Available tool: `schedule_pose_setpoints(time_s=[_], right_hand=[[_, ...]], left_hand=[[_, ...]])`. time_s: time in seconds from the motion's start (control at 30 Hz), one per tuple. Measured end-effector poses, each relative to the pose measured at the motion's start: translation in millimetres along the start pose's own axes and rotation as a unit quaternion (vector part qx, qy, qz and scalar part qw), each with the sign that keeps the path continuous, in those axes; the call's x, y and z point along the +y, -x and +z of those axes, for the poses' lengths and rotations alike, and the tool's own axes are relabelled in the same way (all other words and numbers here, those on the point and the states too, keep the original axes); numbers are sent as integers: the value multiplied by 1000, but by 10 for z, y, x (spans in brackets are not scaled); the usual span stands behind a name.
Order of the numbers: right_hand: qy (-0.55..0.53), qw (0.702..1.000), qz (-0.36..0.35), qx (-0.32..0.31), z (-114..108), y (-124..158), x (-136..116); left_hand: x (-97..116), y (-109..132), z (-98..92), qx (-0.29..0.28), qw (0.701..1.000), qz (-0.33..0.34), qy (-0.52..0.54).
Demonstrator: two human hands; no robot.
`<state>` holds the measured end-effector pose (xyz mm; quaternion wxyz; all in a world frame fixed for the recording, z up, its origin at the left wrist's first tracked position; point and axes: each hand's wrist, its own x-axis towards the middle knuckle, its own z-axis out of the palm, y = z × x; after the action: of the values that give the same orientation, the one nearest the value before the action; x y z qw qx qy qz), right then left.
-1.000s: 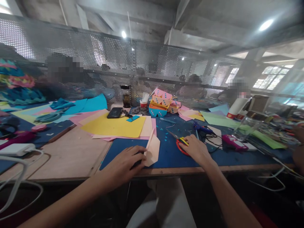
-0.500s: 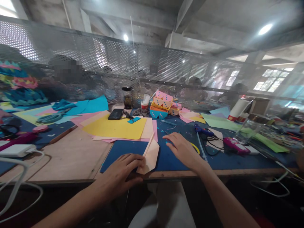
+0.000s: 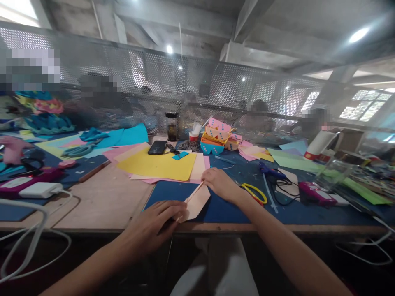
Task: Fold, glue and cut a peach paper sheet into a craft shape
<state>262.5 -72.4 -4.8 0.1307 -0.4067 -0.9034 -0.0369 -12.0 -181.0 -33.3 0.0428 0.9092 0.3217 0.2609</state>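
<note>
A folded sheet of pale peach paper (image 3: 198,203) lies on the blue mat (image 3: 166,192) near the table's front edge. Its left side carries a narrow raised fold. At the paper's lower left end, my left hand (image 3: 163,216) is closed on it, with the fingertips over the fold. My right hand (image 3: 220,183) has its fingers pinched together on the upper end of the same fold. Beyond the paper, several flat sheets are stacked, a yellow sheet (image 3: 160,166) on top.
Scissors with yellow handles (image 3: 254,193) lie right of my right hand, by a blue glue gun (image 3: 273,170) with a black cord. A phone (image 3: 157,147) rests on the sheets. Decorated paper boxes (image 3: 212,139) are stacked behind. A purple power strip (image 3: 317,194) is at right.
My right hand has come left from above the mat and taken hold of the paper's upper end. The paper has tilted to the right. The camera view has turned slightly left.
</note>
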Motion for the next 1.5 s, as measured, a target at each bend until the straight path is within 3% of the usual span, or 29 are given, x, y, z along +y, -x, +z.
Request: schedule_pose_setpoints(time_s=[0.3,0.47,0.63,0.93,1.07,1.17,1.3,1.4,1.5], right_hand=[[-55,998,32,-7,-325,226,-15],[-91,994,49,-27,-345,323,-18],[-134,988,57,-48,-410,390,-90],[-247,964,95,-11,-450,417,-81],[-273,953,129,16,-389,380,-58],[-291,944,153,20,-338,354,-38],[-317,930,185,15,-268,342,-50],[-341,918,203,-9,-226,362,-124],[-348,913,212,-23,-218,402,-236]], left_hand=[[-137,-173,-141,74,988,-60,122],[-145,-325,-210,111,977,-85,163],[-215,-421,-193,142,944,-152,255],[-335,-545,-197,159,925,-200,281],[-439,-544,-153,155,932,-199,260],[-480,-507,-133,189,937,-202,211],[-350,-478,-159,220,950,-181,124],[-162,-505,-127,190,971,-118,79],[10,-556,1,110,992,-48,35]])
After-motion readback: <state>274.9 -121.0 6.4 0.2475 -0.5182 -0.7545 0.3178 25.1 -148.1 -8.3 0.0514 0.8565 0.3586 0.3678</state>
